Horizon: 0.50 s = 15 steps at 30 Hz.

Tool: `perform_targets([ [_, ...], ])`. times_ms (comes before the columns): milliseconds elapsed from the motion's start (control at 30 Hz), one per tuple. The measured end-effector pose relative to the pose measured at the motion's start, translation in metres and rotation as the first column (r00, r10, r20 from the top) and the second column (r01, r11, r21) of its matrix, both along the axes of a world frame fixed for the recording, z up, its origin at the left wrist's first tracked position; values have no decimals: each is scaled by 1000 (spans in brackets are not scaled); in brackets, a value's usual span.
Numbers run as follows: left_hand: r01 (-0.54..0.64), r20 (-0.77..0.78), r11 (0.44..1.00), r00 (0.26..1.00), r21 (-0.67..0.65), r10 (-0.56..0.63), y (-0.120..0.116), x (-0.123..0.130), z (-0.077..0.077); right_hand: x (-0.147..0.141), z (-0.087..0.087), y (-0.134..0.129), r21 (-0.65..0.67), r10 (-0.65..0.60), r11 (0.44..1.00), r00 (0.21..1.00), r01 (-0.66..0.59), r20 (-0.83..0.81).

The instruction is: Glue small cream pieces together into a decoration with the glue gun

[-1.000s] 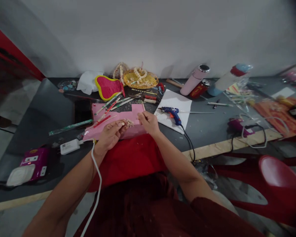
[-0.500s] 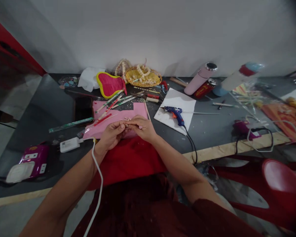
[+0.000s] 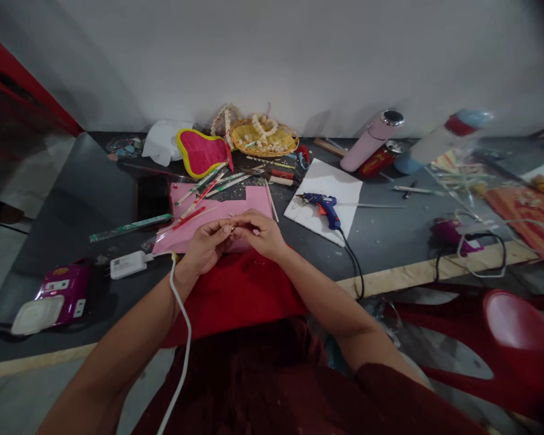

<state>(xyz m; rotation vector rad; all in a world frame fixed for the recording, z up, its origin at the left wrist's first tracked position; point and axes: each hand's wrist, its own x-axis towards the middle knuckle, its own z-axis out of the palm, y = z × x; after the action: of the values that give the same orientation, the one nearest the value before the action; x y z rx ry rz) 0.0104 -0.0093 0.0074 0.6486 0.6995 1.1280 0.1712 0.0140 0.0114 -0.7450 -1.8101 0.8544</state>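
Grey wall (image 3: 272,57) rises behind the dark grey worktop (image 3: 381,235); at its front edge we bring both hands together above a flat pink sheet (image 3: 259,199). Our left hand (image 3: 206,246) and right hand (image 3: 268,237) meet at the fingertips, the fingers closed and gripping a small pale piece (image 3: 233,229) between them; they hide most of it, so we cannot tell its full shape. We probably pinch it from both sides because it is too small to steady otherwise; the pink sheet beneath likely catches crumbs.

Beside our right hand, a blue glue gun with an orange trigger (image 3: 327,210) lies on a white square board (image 3: 304,221), presumably to spare the worktop from drips; its black cord (image 3: 354,263) drops over the front edge. Behind sits a yellow woven basket (image 3: 294,144) with pale bits; patterned paper strips (image 3: 131,227) and thin sticks crowd the sheet's left side. From a white charger (image 3: 127,265), a white cable (image 3: 188,341) runs across our left wrist, where it could snag.
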Motion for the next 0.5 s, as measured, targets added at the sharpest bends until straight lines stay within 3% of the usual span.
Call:
perform_targets([
  [233, -17, 31, 1000, 999, 15, 17, 1, 1, -2, 8, -1, 4, -174, -67, 983, 997, 58, -44],
  [500, -27, 31, 1000, 999, 9, 27, 1, 0, -4, 7, 1, 2, -223, -134, 968, 988, 115, -73],
])
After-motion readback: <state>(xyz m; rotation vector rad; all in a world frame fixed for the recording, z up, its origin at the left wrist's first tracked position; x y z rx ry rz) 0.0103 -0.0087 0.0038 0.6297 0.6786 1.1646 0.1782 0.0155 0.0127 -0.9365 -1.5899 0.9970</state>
